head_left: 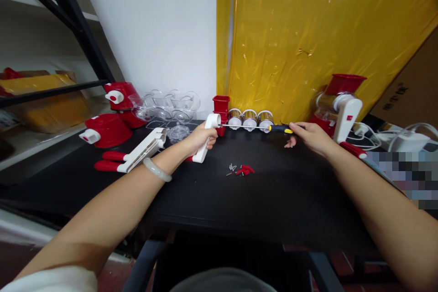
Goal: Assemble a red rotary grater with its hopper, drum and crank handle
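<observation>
My left hand (pixel 202 139) is wrapped round a white crank handle (pixel 200 156) with a red grip, holding it upright above the black table. In my right hand (pixel 310 136) is a screwdriver (pixel 281 128) with a black and yellow handle, its fingers closed on the handle's end. The long shaft lies level, and its tip meets the round end of the crank handle; the exact contact is too small to make out. Below, small screws (pixel 232 167) and red plastic pieces (pixel 245 170) lie on the table.
More white crank handles (pixel 143 148) and red bases (pixel 107 131) are at left, near clear plastic parts (pixel 171 105). Several metal grater drums (pixel 249 119) and red hoppers (pixel 221 104) stand behind. An assembled rotary grater (pixel 345 105) and white cables (pixel 407 137) are at right.
</observation>
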Demonstrator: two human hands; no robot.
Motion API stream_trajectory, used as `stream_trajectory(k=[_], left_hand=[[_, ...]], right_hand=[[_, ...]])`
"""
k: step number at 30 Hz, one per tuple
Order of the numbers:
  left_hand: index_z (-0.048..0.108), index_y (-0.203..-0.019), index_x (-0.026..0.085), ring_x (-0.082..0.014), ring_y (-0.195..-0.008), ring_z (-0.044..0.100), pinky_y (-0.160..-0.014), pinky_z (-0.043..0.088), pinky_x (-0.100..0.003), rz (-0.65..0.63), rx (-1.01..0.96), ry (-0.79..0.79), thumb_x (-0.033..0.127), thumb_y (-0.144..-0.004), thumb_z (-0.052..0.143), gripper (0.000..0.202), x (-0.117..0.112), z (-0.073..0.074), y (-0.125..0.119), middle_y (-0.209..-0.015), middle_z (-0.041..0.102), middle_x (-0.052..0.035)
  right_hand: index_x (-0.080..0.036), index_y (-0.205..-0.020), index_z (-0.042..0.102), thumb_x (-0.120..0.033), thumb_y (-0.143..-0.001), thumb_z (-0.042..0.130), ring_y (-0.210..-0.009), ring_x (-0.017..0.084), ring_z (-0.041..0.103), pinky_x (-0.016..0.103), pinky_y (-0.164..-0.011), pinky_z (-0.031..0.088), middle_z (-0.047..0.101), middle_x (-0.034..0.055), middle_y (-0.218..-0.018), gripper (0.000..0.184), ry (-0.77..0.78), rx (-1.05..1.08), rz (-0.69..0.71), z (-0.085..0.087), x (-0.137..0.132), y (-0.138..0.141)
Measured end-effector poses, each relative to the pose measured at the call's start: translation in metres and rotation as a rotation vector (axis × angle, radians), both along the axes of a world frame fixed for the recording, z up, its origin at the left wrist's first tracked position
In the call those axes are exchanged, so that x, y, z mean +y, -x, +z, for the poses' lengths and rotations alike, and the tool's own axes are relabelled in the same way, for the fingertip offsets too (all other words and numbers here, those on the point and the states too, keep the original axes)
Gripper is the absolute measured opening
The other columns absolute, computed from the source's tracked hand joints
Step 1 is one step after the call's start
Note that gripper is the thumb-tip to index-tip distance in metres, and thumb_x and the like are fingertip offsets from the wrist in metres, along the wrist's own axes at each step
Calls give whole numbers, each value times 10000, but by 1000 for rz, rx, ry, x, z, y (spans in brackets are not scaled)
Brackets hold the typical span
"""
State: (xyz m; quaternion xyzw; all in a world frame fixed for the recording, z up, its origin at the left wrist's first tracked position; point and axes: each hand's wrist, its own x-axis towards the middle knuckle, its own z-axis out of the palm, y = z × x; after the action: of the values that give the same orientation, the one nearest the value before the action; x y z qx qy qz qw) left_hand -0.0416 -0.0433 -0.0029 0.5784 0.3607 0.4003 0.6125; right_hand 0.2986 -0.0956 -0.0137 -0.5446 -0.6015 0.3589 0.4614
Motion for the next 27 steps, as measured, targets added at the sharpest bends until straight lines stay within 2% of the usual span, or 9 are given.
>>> stream_trajectory(k=[4,9,12,15,17,20,27], left_hand=[[386,-755,209,-68,-381,324,-387,205,-202,7,9,-19,65,-599,535,259,0,0,0,-482,353,81],[394,-781,208,-65,-381,312,-384,204,-192,-1,25,-23,70,-602,537,268,-1,-2,-1,-482,354,87],[386,-777,209,-63,-378,310,-382,204,-190,-12,17,-9,71,-596,540,275,-1,-3,-1,-478,355,88],[381,-761,208,-59,-379,313,-382,204,-189,-9,4,5,72,-596,543,268,0,-4,-2,-480,353,86],[375,-746,206,-55,-383,318,-383,204,-186,-5,-3,21,72,-599,546,262,0,-4,-2,-486,355,83],[371,-728,204,-51,-384,326,-385,207,-187,-16,-8,40,66,-601,545,256,0,-5,-2,-495,367,77],[374,-740,206,-55,-375,332,-380,217,-179,1,9,52,70,-606,548,258,2,-7,-1,-487,375,82]], right_hand=[[-237,-598,595,-695,-766,600,-489,195,630,365,-697,563,545,5,-414,488,42,11,-33,3,-3,4],[-228,-481,531,-678,-763,620,-435,167,581,388,-751,580,501,20,-387,539,187,133,-59,3,-2,6],[-213,-619,583,-655,-766,638,-490,178,630,369,-711,591,579,33,-467,469,216,212,-82,4,-2,8],[-234,-865,568,-568,-728,733,-624,179,698,343,-693,601,716,45,-736,397,148,304,-39,6,-4,11],[-270,-975,528,-474,-661,821,-685,181,714,351,-713,609,721,13,-806,475,85,319,-10,7,-5,11],[-269,-966,542,-433,-620,854,-703,181,710,362,-743,610,695,-15,-762,493,-4,227,-11,6,-6,5],[-241,-864,587,-548,-748,719,-701,197,713,368,-821,562,686,-9,-662,354,-89,-51,12,5,-2,-3]])
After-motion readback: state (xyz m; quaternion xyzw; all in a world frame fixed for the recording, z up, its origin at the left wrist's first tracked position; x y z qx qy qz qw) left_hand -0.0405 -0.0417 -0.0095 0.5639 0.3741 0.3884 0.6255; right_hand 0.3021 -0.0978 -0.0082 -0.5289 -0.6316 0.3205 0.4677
